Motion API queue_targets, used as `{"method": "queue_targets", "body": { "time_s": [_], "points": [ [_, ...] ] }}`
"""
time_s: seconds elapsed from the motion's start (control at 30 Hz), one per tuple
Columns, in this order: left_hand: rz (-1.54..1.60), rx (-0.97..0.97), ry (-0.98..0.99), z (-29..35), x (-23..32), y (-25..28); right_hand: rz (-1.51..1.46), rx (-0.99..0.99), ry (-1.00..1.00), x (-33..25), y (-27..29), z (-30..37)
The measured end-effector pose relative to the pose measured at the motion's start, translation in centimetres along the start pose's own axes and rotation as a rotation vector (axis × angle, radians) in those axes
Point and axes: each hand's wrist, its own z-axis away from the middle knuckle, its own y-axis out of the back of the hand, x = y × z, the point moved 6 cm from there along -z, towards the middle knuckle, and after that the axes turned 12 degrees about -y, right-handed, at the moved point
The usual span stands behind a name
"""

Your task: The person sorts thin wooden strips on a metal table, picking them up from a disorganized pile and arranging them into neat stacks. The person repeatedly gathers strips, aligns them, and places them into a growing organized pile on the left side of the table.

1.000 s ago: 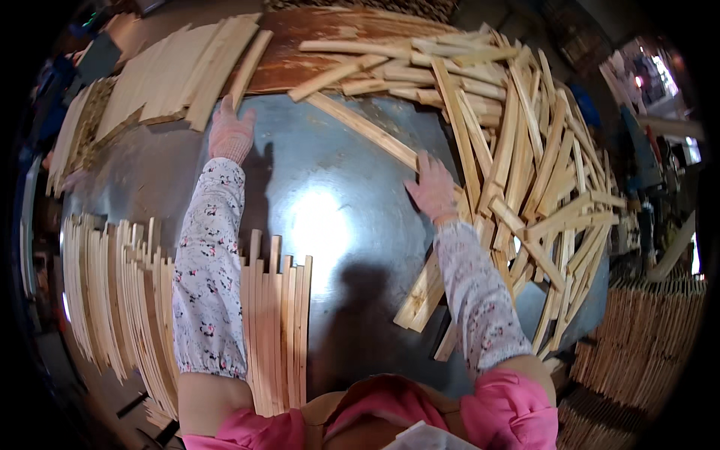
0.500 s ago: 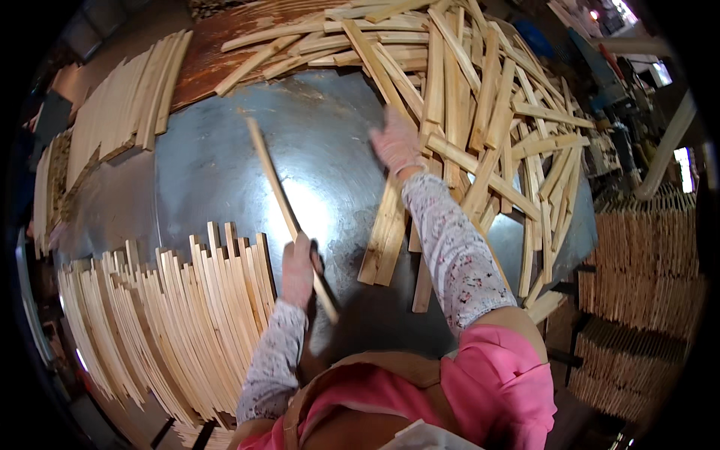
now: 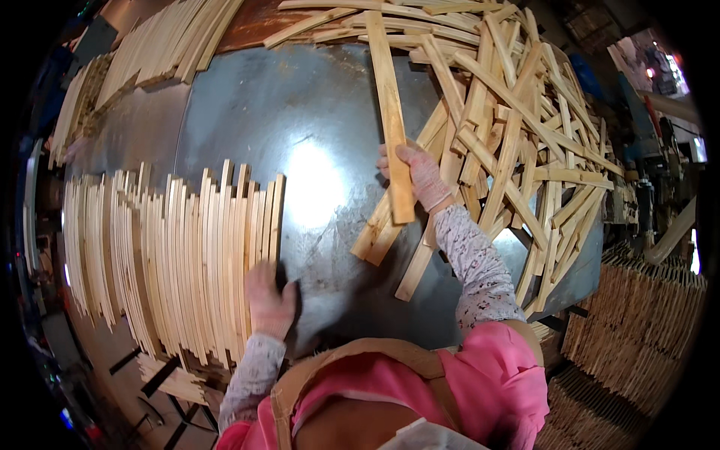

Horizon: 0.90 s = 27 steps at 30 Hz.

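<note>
My right hand (image 3: pixel 424 178), in a pale glove, is closed around a wooden slat (image 3: pixel 388 105) by its near part. The slat points away from me, above the metal tabletop (image 3: pixel 330 255). My left hand (image 3: pixel 270 301) lies against the near right end of a row of slats (image 3: pixel 199 262), thumb apart and fingers extended. The slats stand side by side in that row, their far ends uneven. To the right, a loose heap of slats (image 3: pixel 510 150) lies crisscrossed, just beyond my right hand.
Another row of slats (image 3: pixel 161 41) lies at the far left, beside a reddish-brown board (image 3: pixel 259 26). Tall stacks of slats (image 3: pixel 637 307) stand off the table's right side. Machinery (image 3: pixel 637 157) is at the right.
My left hand has brought its slat leftward to the row and let go. My right hand has taken a slat from the heap and drawn it nearer. The whole view has shifted.
</note>
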Motion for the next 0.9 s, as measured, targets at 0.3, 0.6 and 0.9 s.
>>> {"method": "queue_targets", "body": {
  "time_s": [0.3,0.6,0.9],
  "points": [
    [1.265,-0.037,0.129,-19.5,7.3,-7.9,0.745,0.179,0.370,-2.4,-0.8,-4.9],
    [0.478,0.569,-0.065,-43.3,-16.8,8.6,1.602,0.981,0.511,-18.0,5.8,0.2],
    [0.860,-0.051,-0.158,-26.2,10.2,-8.3,1.526,0.892,0.651,-2.5,7.3,10.5]
  ]
}}
